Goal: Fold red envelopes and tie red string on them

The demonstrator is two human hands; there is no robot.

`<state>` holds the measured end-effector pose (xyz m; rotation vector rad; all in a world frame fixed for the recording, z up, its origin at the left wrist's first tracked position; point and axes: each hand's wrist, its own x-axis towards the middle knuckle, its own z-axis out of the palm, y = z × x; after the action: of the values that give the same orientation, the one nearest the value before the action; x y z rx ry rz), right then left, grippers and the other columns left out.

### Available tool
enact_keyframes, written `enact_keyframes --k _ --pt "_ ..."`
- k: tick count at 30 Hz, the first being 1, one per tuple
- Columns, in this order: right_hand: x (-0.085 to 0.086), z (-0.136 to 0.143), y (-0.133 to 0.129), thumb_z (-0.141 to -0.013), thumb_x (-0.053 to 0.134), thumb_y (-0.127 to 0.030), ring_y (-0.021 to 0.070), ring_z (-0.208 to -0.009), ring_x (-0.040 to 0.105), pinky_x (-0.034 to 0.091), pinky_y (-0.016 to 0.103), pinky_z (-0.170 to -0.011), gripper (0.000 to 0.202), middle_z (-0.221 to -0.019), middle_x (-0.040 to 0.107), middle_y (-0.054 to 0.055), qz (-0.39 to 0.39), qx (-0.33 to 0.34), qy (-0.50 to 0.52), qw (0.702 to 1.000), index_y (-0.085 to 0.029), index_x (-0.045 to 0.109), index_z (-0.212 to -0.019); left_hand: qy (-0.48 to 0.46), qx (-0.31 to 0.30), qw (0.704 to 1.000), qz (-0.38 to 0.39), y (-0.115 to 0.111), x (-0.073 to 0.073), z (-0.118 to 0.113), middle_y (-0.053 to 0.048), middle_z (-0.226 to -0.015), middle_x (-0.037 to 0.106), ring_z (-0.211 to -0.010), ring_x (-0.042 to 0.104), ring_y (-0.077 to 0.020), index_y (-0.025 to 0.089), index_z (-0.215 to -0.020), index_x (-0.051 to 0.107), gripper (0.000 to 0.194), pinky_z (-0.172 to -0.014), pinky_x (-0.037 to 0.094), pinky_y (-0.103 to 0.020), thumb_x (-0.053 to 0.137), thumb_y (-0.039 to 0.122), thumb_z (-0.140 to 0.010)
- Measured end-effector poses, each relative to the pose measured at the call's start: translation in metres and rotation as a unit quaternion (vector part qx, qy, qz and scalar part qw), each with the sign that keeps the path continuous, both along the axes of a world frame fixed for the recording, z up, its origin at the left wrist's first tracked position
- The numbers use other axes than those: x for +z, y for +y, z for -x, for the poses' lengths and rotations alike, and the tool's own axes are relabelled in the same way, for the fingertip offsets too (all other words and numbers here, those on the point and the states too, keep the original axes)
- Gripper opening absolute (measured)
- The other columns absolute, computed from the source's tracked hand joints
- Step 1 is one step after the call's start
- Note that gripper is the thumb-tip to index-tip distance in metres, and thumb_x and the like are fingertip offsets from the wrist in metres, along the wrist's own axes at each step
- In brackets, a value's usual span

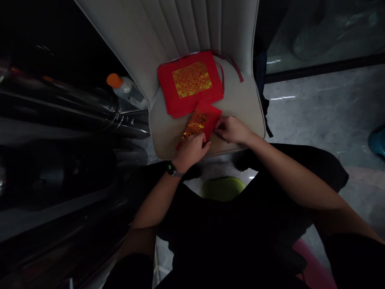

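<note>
A small red packet (pixel 212 115) with a shiny gold pattern lies slanted on the front of a pale chair seat (pixel 168 138). My left hand (pixel 193 149), a dark watch on its wrist, is closed on the packet's lower end with curled fingers. At the packet's right edge, my right hand (pixel 231 129) has its fingertips pinched together. What is between them is too dark and small to make out. Just behind, and touching the packet's upper end, rests a larger red bag-like piece (pixel 167 90) with a gold panel. Dark red ribbons (pixel 236 69) trail from its upper right.
The pale chair back (pixel 192 24) rises behind the seat. Left of it stands a clear bottle (pixel 130 91) with an orange cap, beside dark glossy tubular shapes (pixel 75 98). A yellow-green object (pixel 223 188) shows between my knees. Grey flooring (pixel 303 108) extends to the right.
</note>
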<state>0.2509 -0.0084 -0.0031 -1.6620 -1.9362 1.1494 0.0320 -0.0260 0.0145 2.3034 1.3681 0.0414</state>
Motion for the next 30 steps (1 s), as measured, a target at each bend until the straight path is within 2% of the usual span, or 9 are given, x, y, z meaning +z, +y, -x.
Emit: enact_keyframes --k 4,6,9,14,17,20,23,26,30 --pt "0.003 -0.006 -0.002 -0.091 0.064 -0.013 0.0132 -0.057 0.062 0.043 0.027 -0.064 0.015 -0.065 0.071 -0.002 0.029 0.007 0.048 0.998 -0.016 0.079 -0.091 0.073 0.039 0.997 -0.004 -0.001 0.008 -0.011 -0.010 -0.094 0.077 -0.087 0.073 -0.0274 0.020 -0.103 0.069 0.015 -0.075 0.049 -0.036 0.067 0.035 -0.106" --pt "0.001 -0.007 -0.004 -0.090 0.067 -0.013 0.0143 -0.064 0.065 0.044 0.027 -0.066 0.014 -0.074 0.077 0.001 0.003 0.009 0.036 0.999 -0.017 0.081 -0.092 0.061 0.033 0.998 0.008 -0.001 0.011 -0.010 -0.009 -0.096 0.077 -0.089 0.073 -0.0263 0.021 -0.103 0.067 0.013 -0.078 0.050 -0.035 0.067 0.033 -0.106" --pt "-0.006 -0.010 -0.008 -0.089 0.071 -0.015 0.0167 -0.074 0.070 0.047 0.028 -0.071 0.014 -0.089 0.082 0.003 -0.020 0.008 0.028 0.999 -0.019 0.084 -0.094 0.008 0.027 0.999 0.023 -0.002 0.013 -0.004 -0.006 -0.094 0.074 -0.088 0.071 -0.0248 0.022 -0.101 0.065 0.023 -0.082 0.053 -0.036 0.074 0.043 -0.102" --pt "-0.015 -0.013 -0.012 -0.091 0.071 -0.016 0.0178 -0.078 0.071 0.050 0.029 -0.077 0.019 -0.091 0.083 0.003 -0.021 0.003 0.048 0.999 -0.019 0.086 -0.103 0.027 0.079 0.987 -0.140 -0.013 0.005 -0.002 -0.018 -0.141 0.061 -0.131 0.059 -0.0403 0.020 -0.126 0.066 0.047 -0.111 0.049 -0.054 0.085 0.047 -0.092" --pt "-0.011 -0.013 -0.013 -0.090 0.070 -0.013 0.0178 -0.077 0.072 0.050 0.029 -0.076 0.020 -0.090 0.083 0.003 -0.018 0.014 0.052 0.998 -0.019 0.086 -0.101 0.043 0.079 0.986 -0.143 -0.016 0.001 -0.002 -0.018 -0.148 0.059 -0.134 0.055 -0.0429 0.021 -0.131 0.066 0.043 -0.112 0.048 -0.059 0.080 0.042 -0.097" --pt "-0.002 -0.011 -0.013 -0.089 0.070 -0.011 0.0172 -0.078 0.072 0.050 0.028 -0.076 0.020 -0.091 0.083 0.003 -0.021 0.026 0.071 0.997 -0.019 0.085 -0.097 0.029 0.063 0.987 -0.145 -0.015 0.003 0.001 -0.017 -0.145 0.062 -0.133 0.057 -0.0404 0.021 -0.124 0.070 0.027 -0.113 0.048 -0.057 0.075 0.031 -0.099" --pt "0.006 -0.010 -0.015 -0.087 0.070 -0.009 0.0154 -0.072 0.070 0.050 0.027 -0.071 0.018 -0.082 0.080 0.001 -0.007 0.012 0.113 0.994 -0.018 0.084 -0.095 0.004 0.046 0.990 -0.137 -0.012 0.011 0.005 -0.014 -0.127 0.071 -0.120 0.065 -0.0336 0.020 -0.114 0.073 0.014 -0.108 0.052 -0.049 0.070 0.023 -0.100" --pt "0.008 -0.006 -0.017 -0.087 0.070 -0.007 0.0129 -0.058 0.064 0.046 0.024 -0.058 0.015 -0.067 0.072 -0.002 0.052 -0.014 0.157 0.986 -0.017 0.080 -0.093 -0.041 0.036 0.993 -0.104 -0.009 0.019 0.011 -0.009 -0.111 0.076 -0.106 0.071 -0.0276 0.020 -0.104 0.075 0.006 -0.099 0.055 -0.041 0.070 0.022 -0.101" --pt "0.004 0.003 -0.019 -0.086 0.071 -0.004 0.0110 -0.051 0.060 0.046 0.021 -0.047 0.013 -0.062 0.068 -0.003 0.136 -0.056 0.240 0.960 -0.017 0.074 -0.087 -0.098 0.045 0.992 -0.067 -0.005 0.025 0.023 -0.006 -0.106 0.081 -0.101 0.076 -0.0245 0.021 -0.100 0.077 0.010 -0.093 0.057 -0.037 0.069 0.025 -0.103"
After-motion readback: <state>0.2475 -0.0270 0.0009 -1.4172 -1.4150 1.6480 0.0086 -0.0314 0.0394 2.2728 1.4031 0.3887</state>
